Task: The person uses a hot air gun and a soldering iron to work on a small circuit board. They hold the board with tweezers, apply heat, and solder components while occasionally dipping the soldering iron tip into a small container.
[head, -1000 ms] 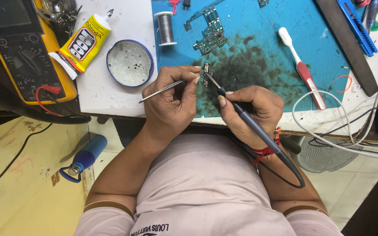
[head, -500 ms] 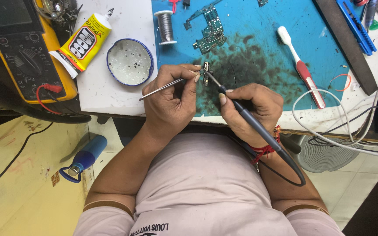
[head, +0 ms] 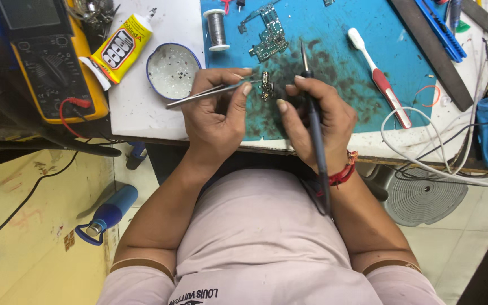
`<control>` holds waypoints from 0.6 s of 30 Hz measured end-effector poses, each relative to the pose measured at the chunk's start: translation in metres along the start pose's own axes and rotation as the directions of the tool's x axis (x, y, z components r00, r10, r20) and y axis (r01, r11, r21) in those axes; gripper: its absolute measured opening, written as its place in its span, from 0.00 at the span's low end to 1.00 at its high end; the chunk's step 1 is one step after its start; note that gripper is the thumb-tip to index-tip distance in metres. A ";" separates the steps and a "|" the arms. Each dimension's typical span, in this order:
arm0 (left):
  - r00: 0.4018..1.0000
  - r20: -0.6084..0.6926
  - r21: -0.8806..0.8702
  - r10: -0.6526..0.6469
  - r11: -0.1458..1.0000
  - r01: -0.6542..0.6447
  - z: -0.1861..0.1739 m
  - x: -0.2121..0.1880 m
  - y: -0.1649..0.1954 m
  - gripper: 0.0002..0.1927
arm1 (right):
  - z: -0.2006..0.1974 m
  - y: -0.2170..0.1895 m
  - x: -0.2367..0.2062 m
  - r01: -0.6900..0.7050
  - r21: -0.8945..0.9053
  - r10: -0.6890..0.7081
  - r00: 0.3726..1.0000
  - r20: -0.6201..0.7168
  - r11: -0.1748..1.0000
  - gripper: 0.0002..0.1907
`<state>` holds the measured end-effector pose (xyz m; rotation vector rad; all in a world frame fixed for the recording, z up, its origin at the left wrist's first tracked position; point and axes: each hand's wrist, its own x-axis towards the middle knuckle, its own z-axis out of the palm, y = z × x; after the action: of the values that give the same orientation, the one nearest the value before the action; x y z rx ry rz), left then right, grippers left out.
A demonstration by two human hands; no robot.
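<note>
Now, your left hand [head: 216, 116] grips the tweezers [head: 210, 93], pinching the small circuit board [head: 266, 87] between both hands. Your right hand [head: 317, 116] clasps the soldering iron [head: 313, 121], tip raised beyond the board. Steady your wrists on the desk [head: 142, 107].

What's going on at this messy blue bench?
A person sits at a blue work mat. The left hand pinches metal tweezers on a small circuit board piece. The right hand holds a soldering iron, tip raised beside the piece. Nearby lie a larger circuit board, a solder spool and a toothbrush.
</note>
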<state>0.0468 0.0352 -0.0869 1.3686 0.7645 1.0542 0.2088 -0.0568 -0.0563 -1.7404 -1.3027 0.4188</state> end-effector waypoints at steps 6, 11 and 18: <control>0.998 -0.065 -0.135 0.011 0.991 -0.020 -0.004 -0.002 -0.009 0.10 | 0.008 -0.019 0.014 0.149 -0.194 -0.141 0.988 0.057 0.970 0.25; 0.994 -0.082 -0.155 0.066 0.985 -0.079 -0.005 0.000 -0.012 0.10 | 0.016 -0.020 0.018 0.191 -0.299 -0.186 0.982 0.043 0.935 0.22; 0.995 -0.059 -0.138 0.076 0.987 -0.084 -0.006 -0.001 -0.012 0.10 | 0.002 -0.015 0.013 0.211 -0.290 -0.207 0.977 0.044 0.933 0.13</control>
<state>0.0432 0.0379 -0.0997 1.2632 0.6658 1.1900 0.2036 -0.0431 -0.0421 -1.8149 -1.6060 0.1177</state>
